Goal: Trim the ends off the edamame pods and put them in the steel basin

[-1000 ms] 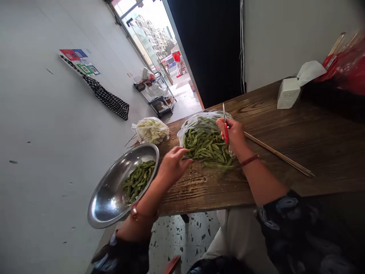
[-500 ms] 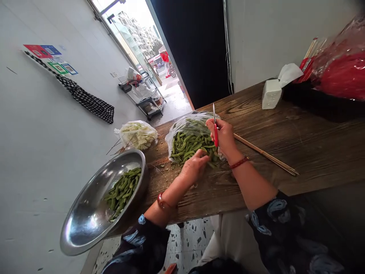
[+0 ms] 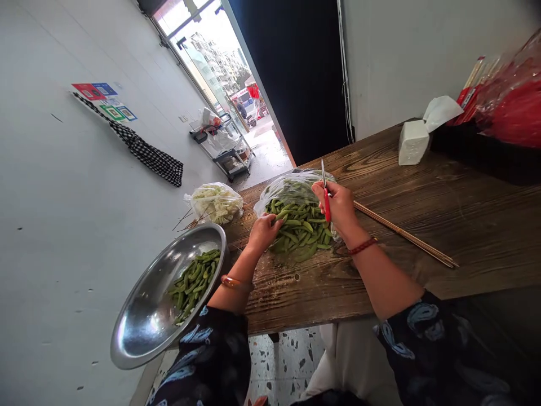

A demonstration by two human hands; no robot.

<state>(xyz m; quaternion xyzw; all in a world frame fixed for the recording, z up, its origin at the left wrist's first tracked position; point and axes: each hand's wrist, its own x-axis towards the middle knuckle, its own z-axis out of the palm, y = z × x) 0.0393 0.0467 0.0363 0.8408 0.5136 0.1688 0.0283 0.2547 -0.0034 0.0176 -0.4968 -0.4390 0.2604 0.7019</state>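
Observation:
My right hand (image 3: 340, 206) is closed around a pair of scissors (image 3: 327, 204) with red handles, their blades pointing up and away from me. Below and left of it, green edamame pods (image 3: 302, 225) spill from a clear plastic bag (image 3: 281, 186) onto the wooden table (image 3: 296, 293). At the left edge of this heap, my left hand (image 3: 262, 232) pinches an edamame pod between thumb and fingers. A large steel bowl (image 3: 146, 299), tilted in view, stands left of my left forearm with more pods (image 3: 196, 282) inside.
A bag of pale pieces (image 3: 217, 203) sits behind the bowl. Thin wooden skewers (image 3: 406, 234) lie right of my right hand. Farther right are a tissue pack (image 3: 413, 142) and a red plastic bag (image 3: 513, 115). A cart (image 3: 224, 146) stands by the doorway.
My left hand has moved left and away from me, from the heap's near edge to its left side. The right hand keeps the scissors upright. The whole view has shifted slightly.

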